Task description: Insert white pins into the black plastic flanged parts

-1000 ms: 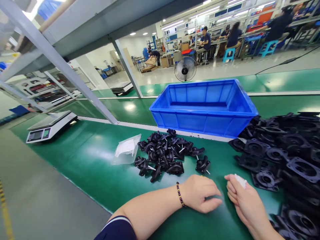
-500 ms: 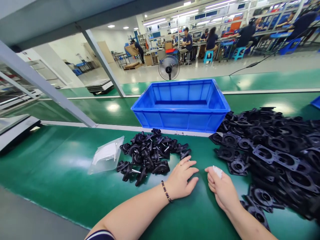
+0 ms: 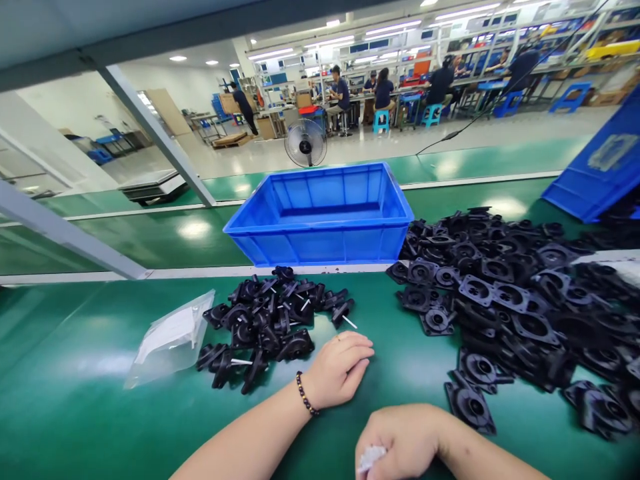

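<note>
The crumpled white scrap [image 3: 371, 457], well in front of the blue bin [image 3: 320, 247], looks light and soft, best pinched by its exposed edge; the right hand [image 3: 403, 437] is clenched around it. The left hand [image 3: 339, 370], nearer the bin, curves loosely, nothing visible in it. Pinned black parts [image 3: 267, 340] lie before the bin, black plates [image 3: 514, 298] to its right.

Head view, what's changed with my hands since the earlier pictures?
Your right hand has drawn back toward you and turned inward, the white scrap still with it. Your left hand, spread just before, now has its fingers together. The view swung right. The bag stayed beside the black pile.
</note>
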Demonstrator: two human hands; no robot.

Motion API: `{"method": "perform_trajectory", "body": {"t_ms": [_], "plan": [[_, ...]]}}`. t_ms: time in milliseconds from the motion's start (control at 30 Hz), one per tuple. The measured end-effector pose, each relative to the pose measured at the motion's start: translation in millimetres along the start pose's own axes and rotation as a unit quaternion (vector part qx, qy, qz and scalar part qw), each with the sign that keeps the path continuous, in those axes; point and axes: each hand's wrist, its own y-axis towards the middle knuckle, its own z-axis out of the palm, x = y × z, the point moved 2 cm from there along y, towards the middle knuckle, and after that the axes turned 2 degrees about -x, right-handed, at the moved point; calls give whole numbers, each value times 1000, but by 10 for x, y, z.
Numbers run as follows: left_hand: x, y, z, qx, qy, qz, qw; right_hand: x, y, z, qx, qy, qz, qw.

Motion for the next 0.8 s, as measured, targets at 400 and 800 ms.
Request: {"method": "perform_trajectory", "body": {"t_ms": [400, 800], "plan": [[83, -17, 154, 102, 56, -83, 990, 3, -43, -84, -37, 137, -33, 989], [89, -17, 364, 222, 232, -133, 938, -205, -2, 19, -44, 227, -6, 973]]}}
